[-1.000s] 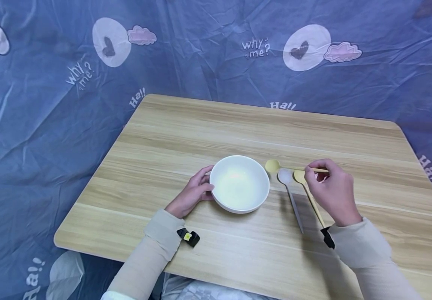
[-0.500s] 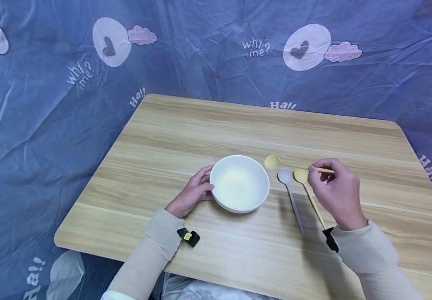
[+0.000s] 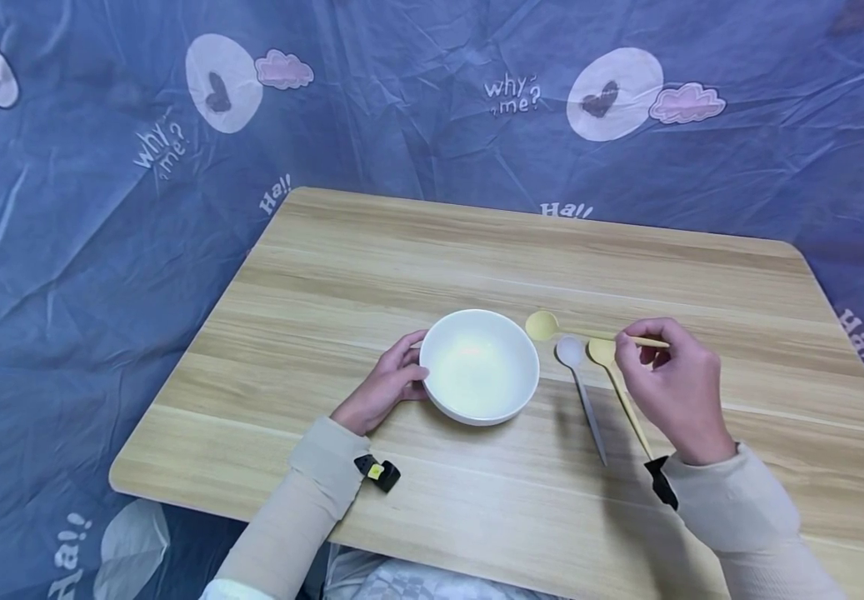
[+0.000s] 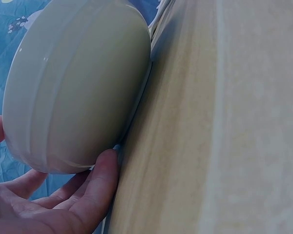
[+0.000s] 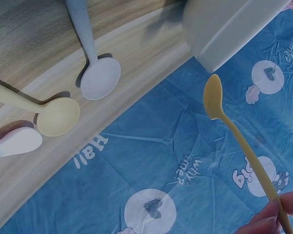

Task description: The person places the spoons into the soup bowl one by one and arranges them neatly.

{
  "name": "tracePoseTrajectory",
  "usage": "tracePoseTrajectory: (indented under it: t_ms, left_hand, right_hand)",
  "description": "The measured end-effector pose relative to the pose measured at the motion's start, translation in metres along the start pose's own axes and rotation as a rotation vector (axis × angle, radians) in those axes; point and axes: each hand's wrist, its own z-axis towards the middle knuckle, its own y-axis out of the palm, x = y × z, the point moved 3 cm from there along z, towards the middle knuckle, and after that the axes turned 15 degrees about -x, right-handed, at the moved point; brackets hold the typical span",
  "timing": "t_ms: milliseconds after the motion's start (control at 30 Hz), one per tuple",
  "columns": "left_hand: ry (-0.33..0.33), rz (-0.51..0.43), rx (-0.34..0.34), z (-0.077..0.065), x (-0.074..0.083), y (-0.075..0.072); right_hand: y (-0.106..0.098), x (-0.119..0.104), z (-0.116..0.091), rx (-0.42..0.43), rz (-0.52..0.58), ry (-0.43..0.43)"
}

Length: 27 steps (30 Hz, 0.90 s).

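A white bowl (image 3: pixel 480 367) stands upright on the wooden table, with nothing seen inside. My left hand (image 3: pixel 387 379) holds its left side, thumb at the rim; in the left wrist view, fingertips (image 4: pixel 106 163) touch low near the base. My right hand (image 3: pixel 675 383) pinches the handle of a yellow spoon (image 3: pixel 541 326), raised above the table, its head close to the bowl's right rim. Below it lie a grey spoon (image 3: pixel 570 352) and a second yellow spoon (image 3: pixel 626 404), side by side. In the right wrist view, a whitish spoon-like end (image 5: pixel 19 141) lies beside them.
The wooden table (image 3: pixel 312 283) has rounded corners, and its front edge runs close to my lap. Behind and to the left hangs a blue printed cloth (image 3: pixel 417 100). Black wrist devices sit at the left cuff (image 3: pixel 377 472) and the right cuff (image 3: pixel 661 482).
My right hand has shifted slightly right, then stayed nearly in place. The held spoon's head has moved a little left and up, toward the bowl. The left hand and bowl look unchanged.
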Motion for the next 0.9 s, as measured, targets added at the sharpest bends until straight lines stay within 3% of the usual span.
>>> tracePoseTrajectory:
  t_ms: [633, 900]
  left_hand:
    - [0.001, -0.004, -0.003, 0.0, 0.001, 0.001]
    - [0.005, -0.009, 0.0, 0.0, 0.0, 0.001]
  right_hand:
    - [0.011, -0.003, -0.004, -0.063, 0.017, -0.048]
    - [0.02, 0.001, -0.008, -0.109, 0.004, -0.011]
